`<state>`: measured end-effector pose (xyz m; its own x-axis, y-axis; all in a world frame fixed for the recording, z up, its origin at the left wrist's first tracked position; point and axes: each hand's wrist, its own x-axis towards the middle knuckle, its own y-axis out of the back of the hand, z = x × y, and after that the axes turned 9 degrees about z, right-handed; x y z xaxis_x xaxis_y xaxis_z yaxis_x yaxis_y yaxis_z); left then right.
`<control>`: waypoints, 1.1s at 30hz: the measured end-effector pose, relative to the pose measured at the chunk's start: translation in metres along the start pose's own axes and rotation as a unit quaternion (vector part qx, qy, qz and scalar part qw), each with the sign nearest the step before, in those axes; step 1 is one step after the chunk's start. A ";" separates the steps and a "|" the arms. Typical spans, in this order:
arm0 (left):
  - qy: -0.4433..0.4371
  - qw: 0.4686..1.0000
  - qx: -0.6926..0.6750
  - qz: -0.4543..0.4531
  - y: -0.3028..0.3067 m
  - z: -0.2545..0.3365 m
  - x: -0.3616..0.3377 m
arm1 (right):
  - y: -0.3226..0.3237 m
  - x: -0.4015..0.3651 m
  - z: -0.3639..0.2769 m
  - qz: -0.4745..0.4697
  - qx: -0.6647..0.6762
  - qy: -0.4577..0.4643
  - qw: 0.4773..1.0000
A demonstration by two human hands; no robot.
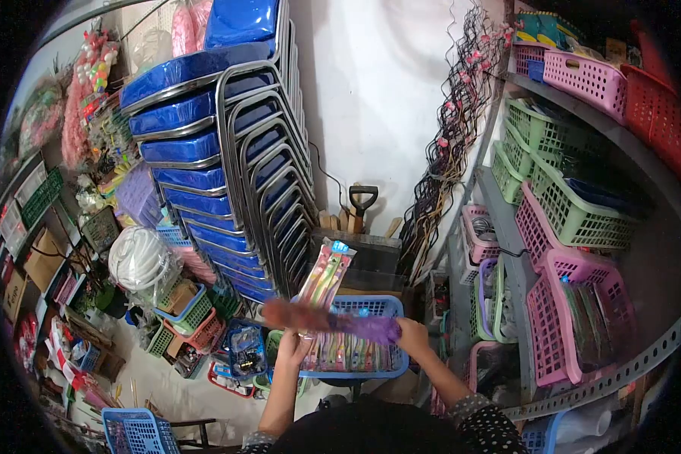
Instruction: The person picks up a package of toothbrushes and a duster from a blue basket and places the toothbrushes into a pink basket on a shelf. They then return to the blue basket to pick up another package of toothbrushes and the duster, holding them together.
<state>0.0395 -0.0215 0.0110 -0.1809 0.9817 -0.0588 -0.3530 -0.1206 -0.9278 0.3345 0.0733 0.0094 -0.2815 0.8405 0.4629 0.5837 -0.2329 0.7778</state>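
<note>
A blue basket (pixel 392 368) in front of me holds a row of colourful plastic-wrapped packs. My left hand (pixel 291 348) is closed at the basket's left side, on the lower end of a clear pack with pink, green and red strips (pixel 326 274) that stands upright. My right hand (pixel 412 337) grips the purple end of a long, motion-blurred bundle (pixel 356 327), reddish brown at its left end. That bundle lies across and above the basket, passing in front of the clear pack.
Stacked blue chairs (pixel 197 163) rise at the left. Shelves with pink baskets (pixel 541 325) and green baskets (pixel 583 212) stand at the right. Behind the blue basket are a dark box (pixel 371 253) and a black-handled tool (pixel 363 200). More small baskets (pixel 193 314) sit lower left.
</note>
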 end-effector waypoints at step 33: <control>0.103 0.993 0.034 0.044 0.002 0.046 0.011 | -0.016 -0.028 -0.052 -0.077 0.002 -0.240 0.968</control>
<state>-0.0052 -0.0176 0.0249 -0.0255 0.9753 -0.2192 -0.4072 -0.2104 -0.8888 0.2934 0.0277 0.0063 0.0202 0.9957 0.0908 0.5662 -0.0863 0.8198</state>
